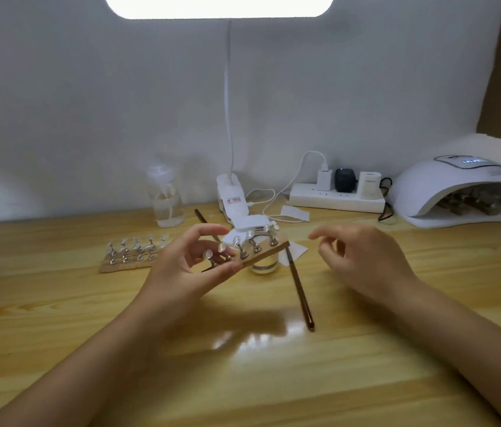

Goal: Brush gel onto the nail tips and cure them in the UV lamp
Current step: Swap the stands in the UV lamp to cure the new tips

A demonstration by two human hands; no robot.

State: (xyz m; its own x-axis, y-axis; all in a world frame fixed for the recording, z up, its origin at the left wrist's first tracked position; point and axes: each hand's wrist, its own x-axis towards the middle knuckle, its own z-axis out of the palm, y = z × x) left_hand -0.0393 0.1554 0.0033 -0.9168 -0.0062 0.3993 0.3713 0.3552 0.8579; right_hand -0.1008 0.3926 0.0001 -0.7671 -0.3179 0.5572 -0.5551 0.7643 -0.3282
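My left hand (181, 266) grips a wooden strip (269, 252) that carries several metal stands with clear nail tips, lifted above the table. My right hand (363, 257) hovers to its right with loosely curled fingers and holds nothing. A long brown brush (300, 291) lies on the table between my hands. A small gel jar (264, 266) stands under the raised strip. A second strip of nail tips (133, 254) rests on the table to the left. The white UV lamp (455, 189) sits at the far right with another strip inside it.
A clear bottle (166, 198) stands at the back left. A clip-on desk lamp (230, 192) and a power strip (337, 198) with plugs and cables line the wall. White wipes (295, 214) lie near the lamp's base. Another brush (201, 215) lies behind my left hand.
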